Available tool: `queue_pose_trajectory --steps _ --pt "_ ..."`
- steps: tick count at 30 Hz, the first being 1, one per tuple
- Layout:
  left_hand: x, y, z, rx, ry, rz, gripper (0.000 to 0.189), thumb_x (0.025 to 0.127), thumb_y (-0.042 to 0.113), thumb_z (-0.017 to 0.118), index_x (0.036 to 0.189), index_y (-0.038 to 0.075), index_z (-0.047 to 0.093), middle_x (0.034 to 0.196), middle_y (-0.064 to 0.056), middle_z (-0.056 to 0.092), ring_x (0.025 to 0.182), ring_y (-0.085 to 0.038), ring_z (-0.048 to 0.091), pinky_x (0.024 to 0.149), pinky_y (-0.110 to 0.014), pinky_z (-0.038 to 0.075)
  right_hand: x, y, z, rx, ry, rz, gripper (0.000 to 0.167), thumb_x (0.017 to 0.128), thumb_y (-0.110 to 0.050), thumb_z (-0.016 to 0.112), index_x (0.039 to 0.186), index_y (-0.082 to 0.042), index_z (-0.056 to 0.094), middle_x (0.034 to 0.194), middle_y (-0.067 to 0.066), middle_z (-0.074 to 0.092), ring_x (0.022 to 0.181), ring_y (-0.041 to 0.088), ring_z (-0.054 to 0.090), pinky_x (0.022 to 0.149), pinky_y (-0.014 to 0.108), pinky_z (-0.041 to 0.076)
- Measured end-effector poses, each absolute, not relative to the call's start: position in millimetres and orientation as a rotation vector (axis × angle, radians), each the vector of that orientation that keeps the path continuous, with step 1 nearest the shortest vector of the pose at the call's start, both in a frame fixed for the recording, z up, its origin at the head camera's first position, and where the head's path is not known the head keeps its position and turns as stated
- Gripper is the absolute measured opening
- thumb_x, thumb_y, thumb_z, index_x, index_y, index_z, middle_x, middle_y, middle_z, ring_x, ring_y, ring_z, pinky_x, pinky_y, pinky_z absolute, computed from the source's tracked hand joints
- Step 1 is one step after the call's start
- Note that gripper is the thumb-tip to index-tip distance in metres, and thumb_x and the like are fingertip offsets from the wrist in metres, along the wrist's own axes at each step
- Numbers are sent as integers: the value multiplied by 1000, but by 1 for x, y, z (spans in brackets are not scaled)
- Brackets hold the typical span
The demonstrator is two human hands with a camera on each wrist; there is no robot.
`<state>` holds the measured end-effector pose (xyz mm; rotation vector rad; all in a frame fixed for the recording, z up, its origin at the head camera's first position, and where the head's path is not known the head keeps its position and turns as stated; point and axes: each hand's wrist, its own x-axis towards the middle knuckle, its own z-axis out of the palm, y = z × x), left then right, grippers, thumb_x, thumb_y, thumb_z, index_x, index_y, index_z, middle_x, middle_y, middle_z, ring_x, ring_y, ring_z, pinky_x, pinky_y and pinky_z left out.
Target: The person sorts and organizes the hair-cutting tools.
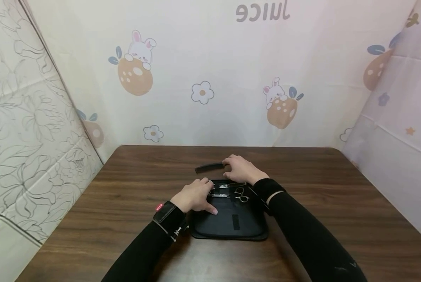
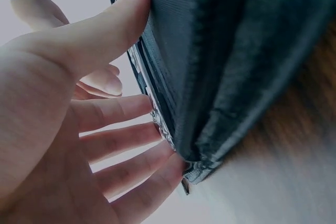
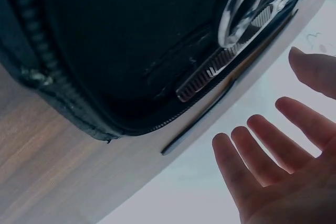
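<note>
A flat black zip case (image 1: 217,225) lies open on the table, with silver scissors (image 1: 243,198) held across its upper part. A silver toothed piece (image 3: 205,74) is beside the scissors' finger rings in the right wrist view. My left hand (image 1: 193,196) rests on the case's left side, thumb on its black surface and fairly straight fingers touching the edge (image 2: 147,108). Behind the case lies a black comb (image 1: 208,168). My right hand (image 1: 243,169) is over the comb's right end, its fingers extended and spread in the right wrist view (image 3: 283,166).
The brown wooden table (image 1: 132,184) reaches back to a cloth backdrop (image 1: 203,51) printed with rabbits and flowers. More printed cloth hangs at the left (image 1: 30,137) and the right (image 1: 400,149). Both forearms lie in black sleeves with wrist straps.
</note>
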<state>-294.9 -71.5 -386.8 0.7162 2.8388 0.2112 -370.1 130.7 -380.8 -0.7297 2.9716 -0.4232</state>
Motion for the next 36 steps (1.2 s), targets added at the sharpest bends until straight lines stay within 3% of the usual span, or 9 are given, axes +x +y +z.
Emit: queue_pose_trajectory --steps 8,14,24,36 --pt "-295 -68 -388 712 2833 225 81 78 58 82 142 15 54 137 -3 52 128 -26 49 96 -50 50 -379 127 -387 -657 2933 -341 54 99 -24 67 147 -2 52 149 20 47 137 37 45 106 52 42" --pt "-295 -66 -388 714 2833 240 82 78 58 82 143 15 54 141 -3 52 129 -26 49 97 -52 49 -385 123 -386 -598 2851 -205 64 101 -27 64 157 -8 38 164 19 28 150 39 28 114 56 32" --pt "-297 -69 -382 689 2838 207 83 78 57 83 143 15 54 141 -3 52 130 -26 49 97 -51 49 -396 113 -386 -592 2747 -142 61 104 -23 54 160 -9 32 166 17 24 153 37 17 119 56 21" --pt "-296 -72 -386 691 2837 243 82 78 56 84 142 15 55 138 -3 53 128 -26 50 97 -50 49 -387 119 -391 -544 2816 -63 51 105 -18 50 154 -9 43 155 20 34 145 39 32 109 55 37"
